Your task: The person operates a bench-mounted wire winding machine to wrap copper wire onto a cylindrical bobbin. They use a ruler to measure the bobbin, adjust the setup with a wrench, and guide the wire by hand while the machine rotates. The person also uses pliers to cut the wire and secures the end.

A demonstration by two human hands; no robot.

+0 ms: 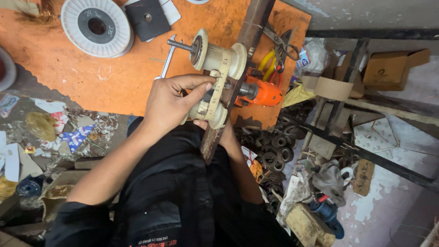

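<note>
I am looking down over my own dark shirt at a cream-coloured plastic winding bobbin (208, 110), the nearer of two sitting on a rusty upright metal bar (219, 123) at the near edge of the orange workbench (91, 82). My left hand (171, 103) is curling over this near bobbin from the left, fingers and thumb closing around its barrel and pressing against a yellowish measuring strip (218, 84) that is running from the far bobbin down across the near one. My right hand (226, 137) is reaching up from below on the right side of the bar; only part of it is showing behind the bobbin's flange, touching the underside, and I cannot tell how firmly it is gripping. The second cream bobbin (218, 56) is sitting just beyond, on a steel spindle pointing left. Just right of the bar, an orange electric drill (265, 93) is lying against the bench edge. Farther left on the bench, a silver open-ended spanner (167, 59) is lying beside the spindle, a large white plastic spool (97, 26) is resting near the far edge, and a black square plate (147, 18) is lying right of that spool. Scissors (281, 45) are lying at the bench's far right corner.
</note>
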